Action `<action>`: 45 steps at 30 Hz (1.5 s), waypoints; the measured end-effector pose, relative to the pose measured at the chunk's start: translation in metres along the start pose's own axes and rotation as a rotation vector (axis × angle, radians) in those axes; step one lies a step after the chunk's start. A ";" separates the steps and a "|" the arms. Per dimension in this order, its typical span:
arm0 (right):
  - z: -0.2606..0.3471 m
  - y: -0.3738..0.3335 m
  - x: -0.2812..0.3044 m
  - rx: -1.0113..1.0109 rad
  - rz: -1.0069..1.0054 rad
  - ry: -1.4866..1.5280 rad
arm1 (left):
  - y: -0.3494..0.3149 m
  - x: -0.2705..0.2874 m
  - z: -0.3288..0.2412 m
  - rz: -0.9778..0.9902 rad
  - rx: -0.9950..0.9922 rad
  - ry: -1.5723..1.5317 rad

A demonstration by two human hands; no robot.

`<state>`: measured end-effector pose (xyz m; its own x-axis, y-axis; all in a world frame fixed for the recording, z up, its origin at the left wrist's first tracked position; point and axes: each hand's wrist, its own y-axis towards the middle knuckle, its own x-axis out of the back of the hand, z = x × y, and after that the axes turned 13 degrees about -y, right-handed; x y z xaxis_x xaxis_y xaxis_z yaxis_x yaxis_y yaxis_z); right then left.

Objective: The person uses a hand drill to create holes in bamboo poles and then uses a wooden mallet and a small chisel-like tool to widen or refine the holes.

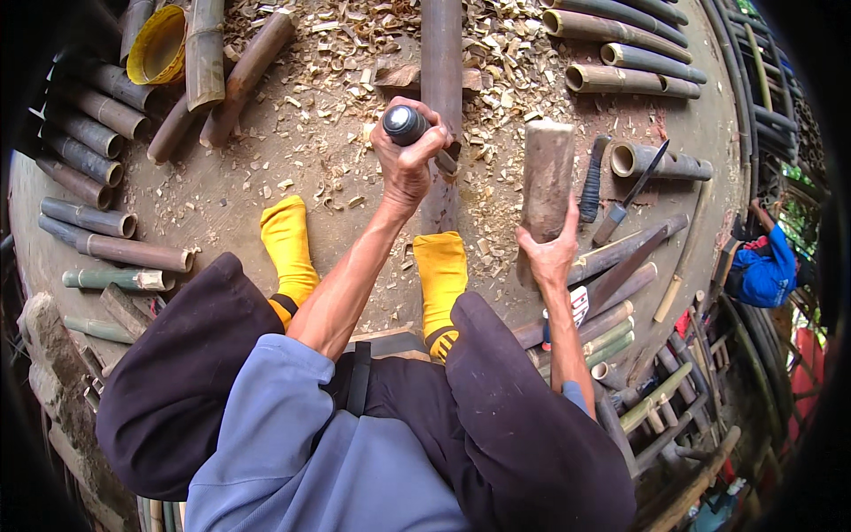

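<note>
My left hand point(409, 168) is closed around the black handle of a chisel point(405, 126), its round metal-capped end facing up. Part of its blade shows past my fingers, at the dark bamboo pole point(441, 53). That pole runs away from me between my feet, over a low wooden support point(399, 75). In my right hand point(550, 253) is a thick wooden mallet point(547, 173), shaped like a rough block, gripped near its lower end. The mallet stays apart from the chisel, to its right. My fingers hide most of the chisel's shaft.
Wood chips point(346, 53) litter the ground. Cut bamboo tubes point(133, 253) lie left, with more tubes point(620, 44) right. A knife point(631, 195) and a black-handled tool point(593, 177) lie right of the mallet. A yellow container point(158, 46) stands far left. A person in blue point(767, 266) is far right.
</note>
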<state>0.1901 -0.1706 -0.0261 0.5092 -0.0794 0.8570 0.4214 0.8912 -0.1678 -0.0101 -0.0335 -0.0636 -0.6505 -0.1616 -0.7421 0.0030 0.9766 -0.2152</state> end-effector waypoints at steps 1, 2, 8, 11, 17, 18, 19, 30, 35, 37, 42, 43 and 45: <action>0.009 0.004 0.008 0.050 -0.037 -0.020 | 0.000 0.000 0.000 -0.002 -0.006 0.011; 0.017 0.007 0.017 0.088 -0.042 -0.007 | 0.000 0.000 0.001 0.012 -0.012 0.008; 0.076 0.027 0.064 0.336 -0.154 0.096 | 0.002 0.003 0.012 0.018 -0.023 -0.042; 0.121 0.036 0.075 0.703 -0.271 0.205 | 0.000 0.003 0.020 0.044 -0.085 0.062; 0.164 0.063 0.105 0.693 0.480 -0.621 | -0.008 -0.015 0.038 -0.119 -0.251 0.196; 0.165 0.063 0.107 0.642 0.563 -0.680 | -0.010 -0.018 0.037 -0.037 -0.292 0.266; 0.166 0.061 0.108 0.765 0.398 -0.422 | -0.013 -0.022 0.037 0.043 -0.338 0.330; 0.162 0.057 0.113 0.671 0.097 -0.075 | -0.014 -0.044 0.045 0.080 -0.245 0.515; 0.136 0.054 0.107 0.447 0.258 -0.235 | -0.012 -0.057 0.051 0.113 -0.306 0.517; 0.130 0.055 0.109 0.281 0.326 -0.158 | -0.010 -0.061 0.055 0.134 -0.302 0.529; 0.122 0.055 0.110 0.163 -0.117 0.215 | -0.009 -0.063 0.071 0.163 -0.345 0.660; 0.120 0.057 0.109 0.323 -0.087 -0.072 | -0.008 -0.063 0.074 0.160 -0.339 0.660; 0.115 0.059 0.107 0.311 0.214 -0.278 | -0.007 -0.063 0.078 0.124 -0.306 0.758</action>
<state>0.1833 -0.0748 0.1121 0.3223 0.2055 0.9241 0.0626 0.9694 -0.2375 0.0901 -0.0416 -0.0643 -0.9952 -0.0171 -0.0959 -0.0271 0.9942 0.1039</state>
